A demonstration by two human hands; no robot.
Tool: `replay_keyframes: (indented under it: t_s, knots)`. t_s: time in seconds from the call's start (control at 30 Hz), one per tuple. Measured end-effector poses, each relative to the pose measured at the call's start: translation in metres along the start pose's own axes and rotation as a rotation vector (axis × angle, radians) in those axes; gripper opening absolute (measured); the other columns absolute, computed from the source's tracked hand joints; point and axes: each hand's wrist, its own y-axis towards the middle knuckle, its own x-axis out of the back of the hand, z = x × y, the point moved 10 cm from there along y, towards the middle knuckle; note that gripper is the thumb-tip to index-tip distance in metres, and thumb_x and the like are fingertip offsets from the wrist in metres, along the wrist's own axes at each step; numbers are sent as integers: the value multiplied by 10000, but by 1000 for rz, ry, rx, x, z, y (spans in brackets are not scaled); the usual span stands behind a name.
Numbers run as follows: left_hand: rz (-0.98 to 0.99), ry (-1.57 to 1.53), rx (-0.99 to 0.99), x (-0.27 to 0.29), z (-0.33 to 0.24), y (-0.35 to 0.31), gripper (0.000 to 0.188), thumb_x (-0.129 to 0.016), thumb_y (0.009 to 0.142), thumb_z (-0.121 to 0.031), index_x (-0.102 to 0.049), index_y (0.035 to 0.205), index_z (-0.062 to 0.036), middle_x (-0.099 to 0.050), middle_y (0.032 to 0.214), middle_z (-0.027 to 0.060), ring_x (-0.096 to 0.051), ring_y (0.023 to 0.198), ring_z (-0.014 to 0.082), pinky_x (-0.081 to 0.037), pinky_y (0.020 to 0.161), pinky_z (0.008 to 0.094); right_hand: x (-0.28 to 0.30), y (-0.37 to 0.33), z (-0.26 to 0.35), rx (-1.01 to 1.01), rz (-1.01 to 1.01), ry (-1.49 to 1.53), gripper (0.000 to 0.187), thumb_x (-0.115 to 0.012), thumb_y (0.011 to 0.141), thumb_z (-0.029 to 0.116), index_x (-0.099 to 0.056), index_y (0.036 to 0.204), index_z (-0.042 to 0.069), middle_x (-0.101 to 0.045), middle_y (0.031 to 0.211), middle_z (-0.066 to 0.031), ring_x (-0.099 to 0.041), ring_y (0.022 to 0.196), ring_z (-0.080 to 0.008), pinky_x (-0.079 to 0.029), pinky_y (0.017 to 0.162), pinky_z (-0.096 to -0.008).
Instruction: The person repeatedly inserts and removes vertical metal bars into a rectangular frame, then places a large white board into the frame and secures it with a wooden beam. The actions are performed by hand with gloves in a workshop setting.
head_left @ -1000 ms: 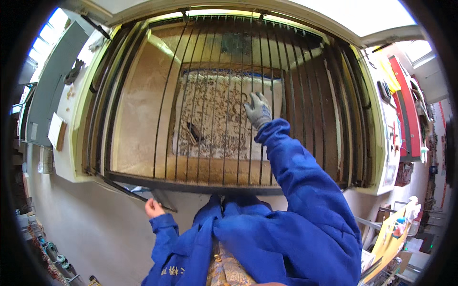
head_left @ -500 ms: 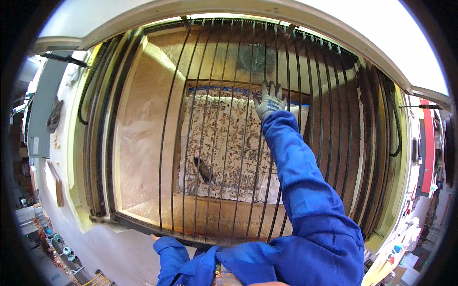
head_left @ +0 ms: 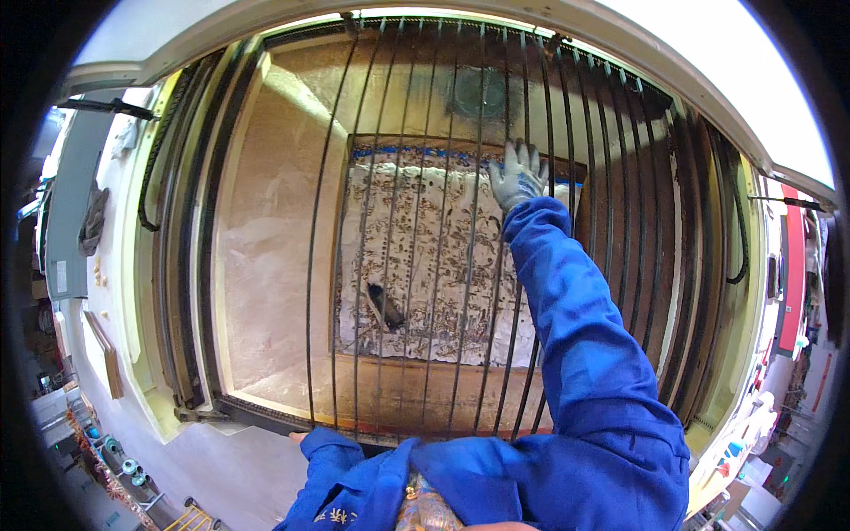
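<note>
My right hand (head_left: 518, 180), in a grey glove, reaches far over a row of long dark metal slats (head_left: 314, 230) that run from near to far. Its fingers are spread, over or against the slats near the middle; contact is hard to make out. Beneath the slats, a recessed tray has a pale, scrap-strewn sheet (head_left: 443, 257) in it, with blue strips along its far edge. A small dark piece (head_left: 386, 307) lies on that sheet. My left hand (head_left: 297, 436) is bare and barely shows at the machine's front edge; its fingers are mostly hidden by the sleeve.
A pale raised lid (head_left: 611, 31) arches over the far side of the machine, with a strut (head_left: 108, 108) at the left. Dark rails (head_left: 190, 239) flank the slats. Wooden pieces (head_left: 104, 354) and a dark cloth (head_left: 93, 221) are on the left ledge.
My right hand has shifted slightly right and a little nearer, its fingers still spread. The whole view has moved a little. My left hand stays at the front edge.
</note>
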Motion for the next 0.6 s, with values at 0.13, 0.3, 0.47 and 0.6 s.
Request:
replay_keyframes:
  t_s: [0.13,0.3,0.47,0.6]
  knots:
    - [5,-12,17,1,5,-1,584,-468,963,-465,-505,1320,-5,-579,1225,145,-543,1114,284,-452,928,381,35,21,44,103,-205,202,625,-479,925,511,-411,1441,165,-324,1526,-158,-212,1440,-331,-98,1176,-494]
    - [-15,-17,22,5,5,-3,588,-455,967,-466,-505,1320,2,-575,1233,148,-542,1114,285,-447,936,381,-18,43,94,26,302,47,816,-412,881,668,-139,1540,271,-143,1596,-102,-125,1469,-333,-16,1175,-563]
    - [-55,17,17,10,12,1,593,-442,972,-467,-504,1319,10,-572,1241,151,-542,1113,286,-441,945,381,-44,43,89,-9,257,43,782,-440,871,660,-159,1527,340,-153,1596,-100,-140,1456,-387,-100,1176,-555]
    - [-44,7,21,4,17,4,597,-432,975,-468,-503,1318,16,-569,1248,153,-541,1113,287,-436,951,381,-44,46,84,2,228,37,771,-484,862,629,-218,1517,320,-176,1590,-113,-154,1452,-386,-147,1170,-539]
